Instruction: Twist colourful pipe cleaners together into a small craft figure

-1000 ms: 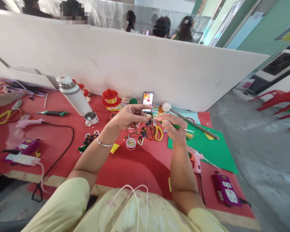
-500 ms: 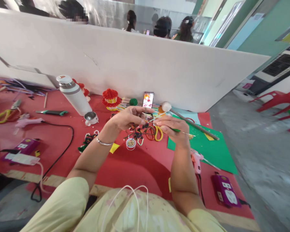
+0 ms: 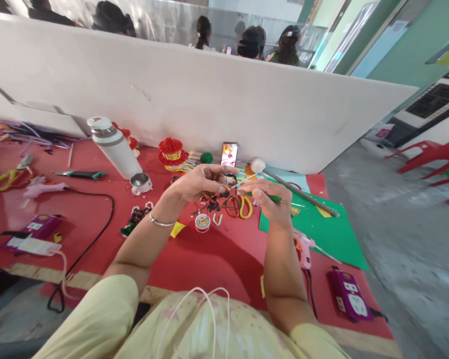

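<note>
Your left hand (image 3: 194, 183) pinches the yarn (image 3: 211, 203), which has swung clear of the spool (image 3: 202, 223) nearer you, hanging freer to work; your right hand (image 3: 277, 208) grips the hook (image 3: 275, 199).

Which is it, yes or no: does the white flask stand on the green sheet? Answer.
No, the white flask stands on the red table cover.

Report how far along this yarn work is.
Seemingly done: the red ruffled piece, set down by the white board. In hand: the left hand pinches dark multicoloured yarn work; the right hand holds a green-handled tool. Probably left: finishing that yarn work, as loose strands hang from it.
</note>
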`<state>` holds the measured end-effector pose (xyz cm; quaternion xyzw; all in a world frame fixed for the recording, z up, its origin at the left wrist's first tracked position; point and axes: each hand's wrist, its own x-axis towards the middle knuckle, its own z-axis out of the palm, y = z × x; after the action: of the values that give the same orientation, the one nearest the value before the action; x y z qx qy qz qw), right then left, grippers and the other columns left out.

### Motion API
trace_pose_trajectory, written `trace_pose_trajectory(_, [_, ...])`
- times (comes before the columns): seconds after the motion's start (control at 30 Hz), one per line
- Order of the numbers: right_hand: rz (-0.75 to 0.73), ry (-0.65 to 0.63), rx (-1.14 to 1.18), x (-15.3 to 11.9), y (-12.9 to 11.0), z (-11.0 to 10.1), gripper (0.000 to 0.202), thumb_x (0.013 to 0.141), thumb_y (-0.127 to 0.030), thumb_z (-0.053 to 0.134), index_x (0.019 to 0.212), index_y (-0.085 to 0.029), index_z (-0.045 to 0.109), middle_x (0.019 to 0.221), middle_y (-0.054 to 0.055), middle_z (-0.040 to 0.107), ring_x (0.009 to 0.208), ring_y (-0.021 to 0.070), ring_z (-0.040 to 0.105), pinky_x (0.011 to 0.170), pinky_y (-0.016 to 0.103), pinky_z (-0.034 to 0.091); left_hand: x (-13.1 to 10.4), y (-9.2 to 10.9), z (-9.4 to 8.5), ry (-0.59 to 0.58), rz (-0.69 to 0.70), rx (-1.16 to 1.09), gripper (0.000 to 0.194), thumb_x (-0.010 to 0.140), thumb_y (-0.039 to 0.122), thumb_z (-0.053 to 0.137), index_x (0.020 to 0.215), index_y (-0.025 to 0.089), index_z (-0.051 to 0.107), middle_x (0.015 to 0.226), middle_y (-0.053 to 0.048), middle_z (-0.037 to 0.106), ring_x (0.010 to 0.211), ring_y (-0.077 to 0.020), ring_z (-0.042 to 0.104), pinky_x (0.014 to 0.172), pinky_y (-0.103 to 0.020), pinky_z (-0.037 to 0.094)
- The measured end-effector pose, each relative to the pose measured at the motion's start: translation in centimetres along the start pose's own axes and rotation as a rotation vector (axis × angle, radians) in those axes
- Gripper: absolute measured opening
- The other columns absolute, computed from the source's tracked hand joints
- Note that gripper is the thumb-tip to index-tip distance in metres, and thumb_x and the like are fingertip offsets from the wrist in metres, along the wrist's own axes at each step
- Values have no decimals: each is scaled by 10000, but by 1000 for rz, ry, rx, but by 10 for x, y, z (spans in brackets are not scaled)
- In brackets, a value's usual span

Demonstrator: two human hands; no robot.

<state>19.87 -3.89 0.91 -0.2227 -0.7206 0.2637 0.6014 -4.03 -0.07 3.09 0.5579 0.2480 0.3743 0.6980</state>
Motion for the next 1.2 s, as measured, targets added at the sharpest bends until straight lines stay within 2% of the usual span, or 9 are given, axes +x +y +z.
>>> trace_pose_trajectory(0.17, [118,56,102,-2,6,1,212,1011,-391,702,944,-330,893,874,-10,877,742,191,821,716,349,688,-2,1,3,8,0,-1,532,623,130,919,1148,204,870,666,17,655,560,-80,526,498,-229,342])
trace_pose_trajectory(0.33, [117,91,75,-3,10,2,224,980,-453,734,903,-316,893,878,1,875,816,210,827,782,371,696,-5,4,3,24,-6,-34,493,661,157,914,1149,200,866,649,23,627,513,-66,461,453,-235,271])
trace_pose_trajectory(0.47, [189,112,245,-2,12,8,195,965,-435,757,893,-311,890,859,5,873,758,206,825,686,345,701,-6,5,7,43,16,-29,485,653,167,916,1135,186,867,654,10,650,539,-79,492,470,-236,300])
trace_pose_trajectory(0.67, [349,181,405,-1,23,25,342,875,-581,813,785,-254,853,770,30,843,681,214,806,577,330,685,-4,1,13,69,57,-52,474,667,196,927,1137,183,867,708,-6,697,560,-84,527,493,-240,339])
trace_pose_trajectory(0.8, [196,297,230,-3,26,33,307,956,-559,739,861,-293,859,866,14,848,813,198,817,780,357,706,0,-8,22,181,213,-10,479,691,227,940,1163,201,861,700,9,685,577,-90,550,533,-247,396])
trace_pose_trajectory(0.9, [29,299,-75,-6,23,34,156,995,-400,734,1029,-340,874,1037,13,860,986,203,812,948,383,672,2,-15,34,423,378,122,458,693,200,929,1146,202,861,686,24,652,599,-98,533,560,-261,412])
trace_pose_trajectory(1.0, [-69,312,-251,-12,23,37,184,996,-350,728,1125,-370,858,1104,18,856,1028,219,808,945,406,676,4,-22,46,612,431,196,438,709,185,912,1142,220,860,695,30,643,606,-99,482,555,-269,387])
trace_pose_trajectory(1.07, [-110,375,-278,-15,26,41,193,1002,-372,710,1135,-376,850,1111,21,857,1047,233,812,960,439,683,5,-25,51,596,397,59,441,713,216,911,1150,235,854,689,37,635,602,-97,477,560,-265,393])
trace_pose_trajectory(1.2, [-53,451,-83,-14,39,42,238,1001,-517,690,1052,-355,857,1050,21,868,1033,244,823,986,471,676,8,-26,47,380,155,-325,435,633,223,929,1061,198,853,651,44,615,538,-65,461,530,-237,377])
